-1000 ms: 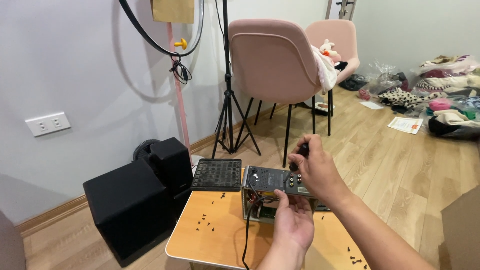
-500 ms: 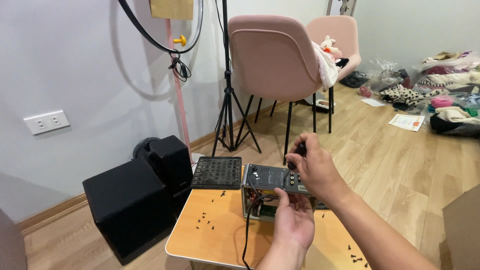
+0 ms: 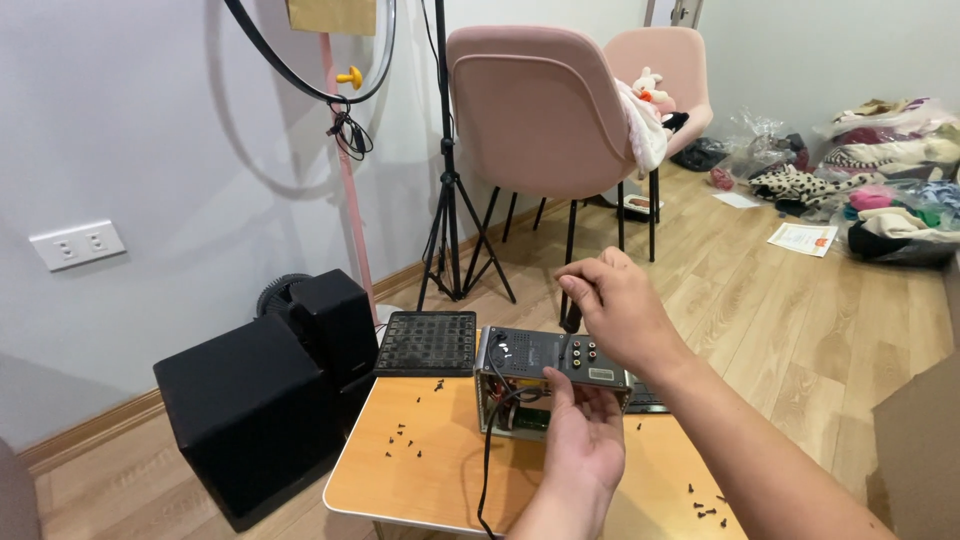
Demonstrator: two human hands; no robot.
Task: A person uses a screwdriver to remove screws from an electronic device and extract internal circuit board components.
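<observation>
Gripping one amplifier box [image 3: 545, 375]: left hand [image 3: 585, 445] | right hand [image 3: 615, 310] fingers pinching screwdriver [image 3: 572, 318] | two chairs [image 3: 545, 105]

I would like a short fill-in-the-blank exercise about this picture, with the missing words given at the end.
1. The left hand steadies the grey electronic box on the small ____ table.
2. Small black ____ lie scattered on the tabletop.
3. Behind the table stand two ____ chairs.
4. The right hand is above the box, holding a dark tool that is mostly ____.

Missing words: wooden; screws; pink; hidden
</observation>
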